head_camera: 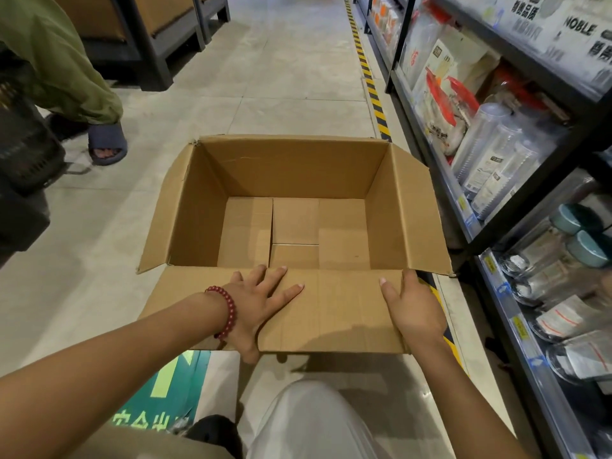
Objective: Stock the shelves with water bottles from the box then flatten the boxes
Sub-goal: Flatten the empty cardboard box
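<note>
1. An open cardboard box [294,207] is seen on the tiled floor [281,77] of a shop aisle, with nothing inside it; its 4 bottom flaps are visible, folded shut.
2. The box's near flap [331,309] is folded outward toward the viewer and lies almost flat; the side flaps stand angled outward.
3. The left hand [261,303] is laid palm down on the near flap, left of its middle, fingers spread and straight, pressing the cardboard. A red bead bracelet [225,309] is worn on that wrist.
4. The right hand [414,309] is placed at the near flap's right edge, thumb on top; the fingers are wrapped over the edge and are mostly hidden.
5. Right of the box, dark shelves [470,226] are stocked with clear plastic containers and glass bottles with teal lids [586,246].
6. A yellow-and-black striped line [367,71] is marked on the floor along the shelves, beyond the box.
7. Left of the box, another person's leg in green trousers [66,77] and a dark sandal [107,144] are seen.
8. Near the box, below the flap, a pale-trousered knee [314,422] and a green floor sign [172,389] are visible.
</note>
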Demonstrator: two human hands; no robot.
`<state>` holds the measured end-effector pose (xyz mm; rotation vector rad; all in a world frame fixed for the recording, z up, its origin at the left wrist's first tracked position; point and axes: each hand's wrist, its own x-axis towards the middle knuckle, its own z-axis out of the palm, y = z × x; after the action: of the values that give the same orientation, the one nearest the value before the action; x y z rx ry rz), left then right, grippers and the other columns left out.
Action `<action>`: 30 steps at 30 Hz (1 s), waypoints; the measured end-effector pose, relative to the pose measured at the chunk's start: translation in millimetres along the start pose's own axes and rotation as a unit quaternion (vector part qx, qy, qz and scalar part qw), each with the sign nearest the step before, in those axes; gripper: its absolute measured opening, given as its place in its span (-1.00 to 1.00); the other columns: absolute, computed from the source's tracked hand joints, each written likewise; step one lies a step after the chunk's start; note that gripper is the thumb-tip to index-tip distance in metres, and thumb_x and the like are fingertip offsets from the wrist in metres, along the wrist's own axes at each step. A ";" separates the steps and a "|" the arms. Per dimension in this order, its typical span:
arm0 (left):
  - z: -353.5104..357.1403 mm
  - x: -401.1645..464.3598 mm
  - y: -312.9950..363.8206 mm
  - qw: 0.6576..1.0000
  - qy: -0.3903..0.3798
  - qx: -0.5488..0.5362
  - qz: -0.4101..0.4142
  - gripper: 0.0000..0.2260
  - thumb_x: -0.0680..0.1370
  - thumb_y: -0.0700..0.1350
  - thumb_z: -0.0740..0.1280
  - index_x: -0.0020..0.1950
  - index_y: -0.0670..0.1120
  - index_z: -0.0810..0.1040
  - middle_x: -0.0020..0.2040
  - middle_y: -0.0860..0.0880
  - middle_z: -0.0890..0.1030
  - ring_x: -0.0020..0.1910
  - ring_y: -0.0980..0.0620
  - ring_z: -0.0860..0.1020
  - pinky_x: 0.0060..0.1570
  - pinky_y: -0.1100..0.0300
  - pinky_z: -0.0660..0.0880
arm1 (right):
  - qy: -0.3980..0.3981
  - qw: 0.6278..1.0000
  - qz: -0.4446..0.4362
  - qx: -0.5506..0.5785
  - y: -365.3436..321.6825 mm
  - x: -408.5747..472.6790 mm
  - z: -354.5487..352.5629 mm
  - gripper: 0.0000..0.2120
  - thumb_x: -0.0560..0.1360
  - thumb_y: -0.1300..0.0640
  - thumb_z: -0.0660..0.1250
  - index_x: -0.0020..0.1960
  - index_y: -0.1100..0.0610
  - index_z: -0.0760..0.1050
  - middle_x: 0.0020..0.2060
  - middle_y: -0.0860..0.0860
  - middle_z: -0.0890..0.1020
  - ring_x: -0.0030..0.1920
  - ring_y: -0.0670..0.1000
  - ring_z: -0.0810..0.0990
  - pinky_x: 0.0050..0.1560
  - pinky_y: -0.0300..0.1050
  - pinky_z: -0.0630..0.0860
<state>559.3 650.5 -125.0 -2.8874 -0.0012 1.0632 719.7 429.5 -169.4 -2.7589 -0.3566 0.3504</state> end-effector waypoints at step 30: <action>7.6 -37.0 -6.5 0.974 -0.064 -0.207 -0.066 -0.84 0.63 -0.11 0.12 -0.03 -0.11 0.47 -0.17 0.00 0.48 -0.25 0.12 0.45 -0.03 0.28 0.49 | 0.126 0.886 -0.349 -0.277 -111.7 38.2 -83.0 -0.22 0.48 0.13 0.37 0.53 0.05 -0.01 0.46 0.21 0.23 0.44 0.24 0.19 0.40 0.19 0.21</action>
<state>526.3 656.6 -106.4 -3.1043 -0.4705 1.3624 756.3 517.8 -61.3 -2.8704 -1.5140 -0.3494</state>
